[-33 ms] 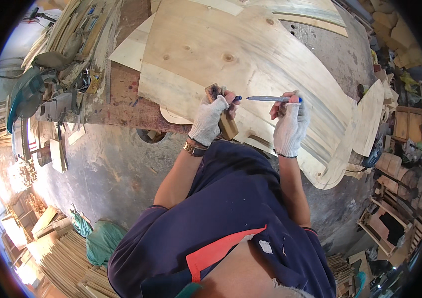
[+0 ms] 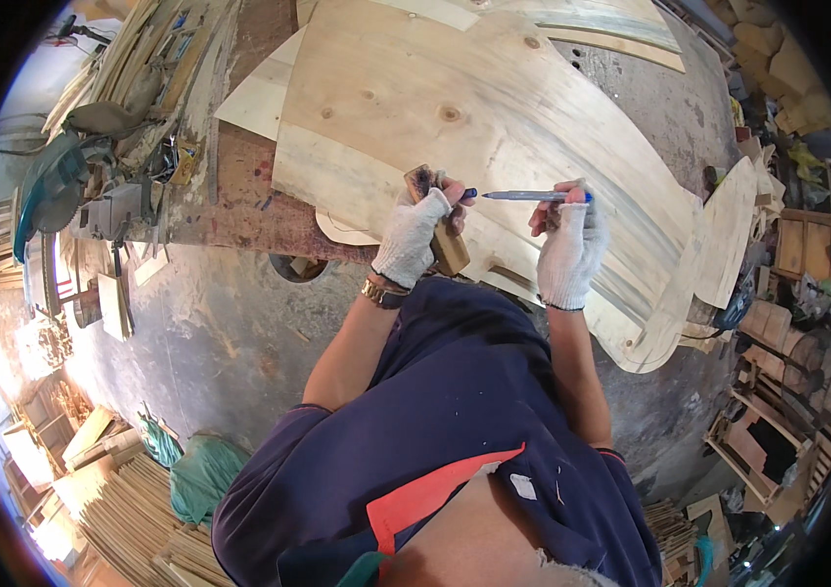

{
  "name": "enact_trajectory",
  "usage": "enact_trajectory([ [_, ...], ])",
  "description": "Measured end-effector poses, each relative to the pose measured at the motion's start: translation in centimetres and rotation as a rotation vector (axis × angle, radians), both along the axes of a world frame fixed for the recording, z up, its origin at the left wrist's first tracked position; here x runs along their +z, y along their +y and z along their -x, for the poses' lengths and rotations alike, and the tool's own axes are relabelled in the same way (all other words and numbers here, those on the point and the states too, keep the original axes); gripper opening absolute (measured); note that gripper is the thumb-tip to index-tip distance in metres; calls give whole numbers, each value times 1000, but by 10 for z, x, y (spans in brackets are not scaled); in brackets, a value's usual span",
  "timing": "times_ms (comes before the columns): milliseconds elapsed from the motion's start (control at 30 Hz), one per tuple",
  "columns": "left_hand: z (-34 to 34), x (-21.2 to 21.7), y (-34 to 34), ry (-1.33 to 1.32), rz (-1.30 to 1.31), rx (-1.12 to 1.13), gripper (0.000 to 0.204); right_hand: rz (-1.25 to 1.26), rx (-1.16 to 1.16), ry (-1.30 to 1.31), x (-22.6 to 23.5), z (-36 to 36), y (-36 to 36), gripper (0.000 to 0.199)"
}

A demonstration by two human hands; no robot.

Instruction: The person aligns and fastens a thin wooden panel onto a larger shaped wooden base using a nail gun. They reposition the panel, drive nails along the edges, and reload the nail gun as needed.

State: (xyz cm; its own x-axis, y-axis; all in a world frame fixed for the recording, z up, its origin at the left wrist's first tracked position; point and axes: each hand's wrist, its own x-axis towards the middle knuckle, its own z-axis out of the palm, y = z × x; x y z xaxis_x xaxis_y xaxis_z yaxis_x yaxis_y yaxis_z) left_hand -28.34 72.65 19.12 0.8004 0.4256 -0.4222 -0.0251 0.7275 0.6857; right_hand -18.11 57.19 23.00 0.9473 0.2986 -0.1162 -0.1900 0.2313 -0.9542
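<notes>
On the desk [image 2: 239, 217] lay the knotty plywood sheet [image 2: 406, 88], and above its near edge my gloved left hand [image 2: 414, 233] was curled round a wooden block [image 2: 451, 252] with a dark end, the blue pen cap [image 2: 470, 193] poking from its fingers. My right hand [image 2: 570, 240], gloved too, pinched the slim pen [image 2: 518, 196] between thumb and fingers over the sheet, its tip pointing at the cap, just apart from it. A teal power saw [image 2: 51, 186] stood well to the left of the sheet
</notes>
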Motion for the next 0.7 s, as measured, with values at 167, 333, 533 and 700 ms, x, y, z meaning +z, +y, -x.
enact_trajectory([
  [167, -2, 11, -2, 82, -247, -103, 15, 83, 82, 37, -8, 10, 6, 35],
  [333, 1, 20, -6, 73, -661, -130, 14, 3, 81, 178, -21, 0, 8, 35],
  [533, 6, 15, -2, -213, -1598, -43, 23, -65, 111, 429, -26, 0, 5, 34],
  [700, 13, 5, 5, -246, -1686, -51, 27, 128, 168, 472, -21, -7, -4, 25],
])
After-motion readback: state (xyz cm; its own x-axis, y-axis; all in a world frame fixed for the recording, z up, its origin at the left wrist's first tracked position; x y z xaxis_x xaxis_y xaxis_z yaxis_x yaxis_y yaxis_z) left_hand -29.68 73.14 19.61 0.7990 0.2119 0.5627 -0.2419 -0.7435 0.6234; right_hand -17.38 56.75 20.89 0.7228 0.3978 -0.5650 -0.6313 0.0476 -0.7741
